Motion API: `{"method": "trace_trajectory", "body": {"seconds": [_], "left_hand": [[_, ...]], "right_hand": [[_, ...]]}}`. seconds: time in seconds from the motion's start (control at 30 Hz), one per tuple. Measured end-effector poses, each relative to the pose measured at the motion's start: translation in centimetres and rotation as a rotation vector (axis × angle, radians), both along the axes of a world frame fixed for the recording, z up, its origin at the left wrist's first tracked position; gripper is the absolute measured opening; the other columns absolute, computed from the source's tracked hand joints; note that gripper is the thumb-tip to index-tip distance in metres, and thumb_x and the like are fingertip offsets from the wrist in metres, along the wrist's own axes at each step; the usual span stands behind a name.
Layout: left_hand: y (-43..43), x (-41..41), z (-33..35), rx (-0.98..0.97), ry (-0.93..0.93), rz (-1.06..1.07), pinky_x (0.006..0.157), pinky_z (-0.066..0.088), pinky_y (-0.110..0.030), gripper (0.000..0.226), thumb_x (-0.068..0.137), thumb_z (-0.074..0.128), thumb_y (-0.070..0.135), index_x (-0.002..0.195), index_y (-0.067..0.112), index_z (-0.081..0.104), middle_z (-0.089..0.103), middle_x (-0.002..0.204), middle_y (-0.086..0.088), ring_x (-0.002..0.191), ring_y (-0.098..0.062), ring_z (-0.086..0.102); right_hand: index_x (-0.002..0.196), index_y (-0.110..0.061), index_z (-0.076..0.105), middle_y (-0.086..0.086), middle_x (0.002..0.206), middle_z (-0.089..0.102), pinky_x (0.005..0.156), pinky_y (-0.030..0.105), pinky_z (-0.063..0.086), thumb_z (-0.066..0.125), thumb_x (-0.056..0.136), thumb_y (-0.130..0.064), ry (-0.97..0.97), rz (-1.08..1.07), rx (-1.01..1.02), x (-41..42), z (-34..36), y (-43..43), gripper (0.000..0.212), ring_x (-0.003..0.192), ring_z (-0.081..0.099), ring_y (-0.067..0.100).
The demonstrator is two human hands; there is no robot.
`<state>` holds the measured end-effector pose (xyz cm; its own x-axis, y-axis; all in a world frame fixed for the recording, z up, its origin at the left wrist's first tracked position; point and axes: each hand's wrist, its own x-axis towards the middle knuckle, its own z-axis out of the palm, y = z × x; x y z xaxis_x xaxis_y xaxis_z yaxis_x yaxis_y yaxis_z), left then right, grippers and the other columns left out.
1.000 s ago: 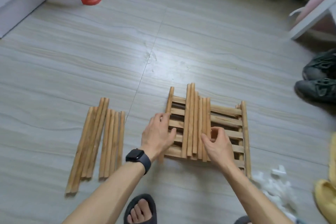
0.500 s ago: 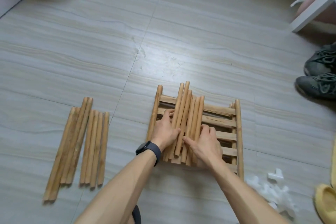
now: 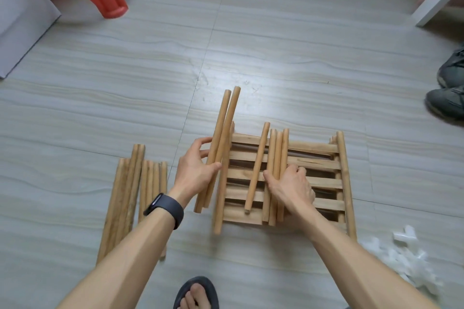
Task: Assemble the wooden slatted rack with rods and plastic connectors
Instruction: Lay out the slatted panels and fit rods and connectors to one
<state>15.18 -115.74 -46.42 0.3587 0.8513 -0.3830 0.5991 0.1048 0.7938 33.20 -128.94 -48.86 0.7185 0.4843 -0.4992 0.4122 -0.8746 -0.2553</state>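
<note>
Gripping two rods (image 3: 221,133) in the left hand (image 3: 194,173) while the right hand (image 3: 292,187) curls round three rods (image 3: 277,148) on the floor-laid slatted panels (image 3: 316,164) risks dislodging the loose tilted rod (image 3: 257,165) between them.

left hand (image 3: 194,169) grips two long round wooden rods (image 3: 221,138), tilted, at left edge of pale wooden slatted panel (image 3: 319,163) | right hand (image 3: 291,185) clasps three shorter rods (image 3: 277,148) lying on panel | one loose rod (image 3: 258,165) slanted on panel | white plastic connectors (image 3: 401,256) right of panel
</note>
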Motion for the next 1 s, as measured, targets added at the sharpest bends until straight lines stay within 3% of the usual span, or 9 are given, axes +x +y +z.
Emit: {"method": "trace_trajectory", "body": {"seconds": [0.1,0.17,0.3,0.43,0.6,0.73,0.83,1.0], "left_hand": [[0.9,-3.5,0.5,-0.009,-0.014,0.085,0.084,0.059,-0.031,0.063,0.086,0.078,0.017,0.136,0.041,0.048,0.063,0.12,0.007,0.108,-0.013,0.065],[1.4,-5.9,0.7,-0.03,-0.043,0.148,0.088,0.059,-0.036,0.064,0.086,0.078,0.012,0.137,0.037,0.049,0.064,0.121,0.004,0.111,-0.014,0.065],[1.8,-11.2,1.0,0.005,-0.035,0.29,0.08,0.053,-0.022,0.061,0.085,0.077,0.004,0.135,0.026,0.053,0.06,0.115,0.007,0.115,-0.01,0.059],[1.6,-16.4,-0.1,-0.028,0.073,0.404,0.091,0.056,-0.041,0.061,0.084,0.079,0.007,0.135,0.028,0.052,0.068,0.12,-0.006,0.108,-0.019,0.066],[1.6,-21.7,-1.6,-0.054,0.179,0.481,0.091,0.056,-0.044,0.059,0.085,0.077,0.009,0.136,0.025,0.053,0.068,0.123,-0.011,0.098,-0.021,0.065],[2.3,-25.0,-2.6,-0.073,0.274,0.506,0.093,0.054,-0.04,0.057,0.086,0.075,0.008,0.135,0.025,0.053,0.067,0.124,-0.009,0.099,-0.02,0.061],[3.0,-26.3,-3.4,-0.078,0.387,0.46,0.091,0.053,-0.038,0.054,0.087,0.072,0.009,0.134,0.027,0.054,0.069,0.122,-0.006,0.097,-0.022,0.062],[4.9,-24.9,-4.8,-0.073,0.45,0.381,0.089,0.049,-0.034,0.052,0.09,0.067,0.008,0.137,0.025,0.052,0.067,0.12,-0.007,0.11,-0.03,0.062]], "right_hand": [[0.143,-0.006,0.04,0.015,0.142,0.045,0.093,0.047,0.048,0.054,0.087,-0.071,-0.002,0.035,-0.008,-0.4,0.0,0.8,0.087,0.123,0.054,0.037],[0.141,-0.004,0.041,0.016,0.14,0.049,0.095,0.048,0.047,0.055,0.091,-0.064,0.025,0.033,-0.019,-0.6,0.1,1.5,0.079,0.123,0.054,0.038],[0.12,-0.008,0.059,0.015,0.121,0.065,0.089,0.044,0.052,0.053,0.096,-0.051,0.05,0.046,-0.044,-1.2,0.1,2.1,0.05,0.11,0.061,0.038],[0.104,-0.006,0.065,0.016,0.108,0.069,0.079,0.038,0.05,0.053,0.096,-0.037,0.016,0.095,-0.013,-2.1,0.3,2.7,0.034,0.101,0.064,0.04],[0.09,-0.01,0.062,0.013,0.096,0.068,0.08,0.04,0.05,0.048,0.096,-0.038,0.0,0.05,0.195,-3.5,1.4,1.8,0.032,0.089,0.062,0.036],[0.083,-0.023,0.061,-0.001,0.083,0.066,0.069,0.036,0.046,0.056,0.095,-0.046,0.184,0.207,0.304,-7.6,4.0,1.8,0.027,0.078,0.061,0.02],[0.08,-0.017,0.061,-0.001,0.075,0.064,0.058,0.029,0.044,0.058,0.095,-0.047,0.274,0.385,0.258,-12.3,4.8,2.6,0.033,0.069,0.06,0.016],[0.079,-0.02,0.058,-0.002,0.074,0.066,0.063,0.033,0.05,0.051,0.096,-0.045,0.414,0.469,0.155,-16.7,2.6,5.6,0.032,0.071,0.064,0.019]]}}
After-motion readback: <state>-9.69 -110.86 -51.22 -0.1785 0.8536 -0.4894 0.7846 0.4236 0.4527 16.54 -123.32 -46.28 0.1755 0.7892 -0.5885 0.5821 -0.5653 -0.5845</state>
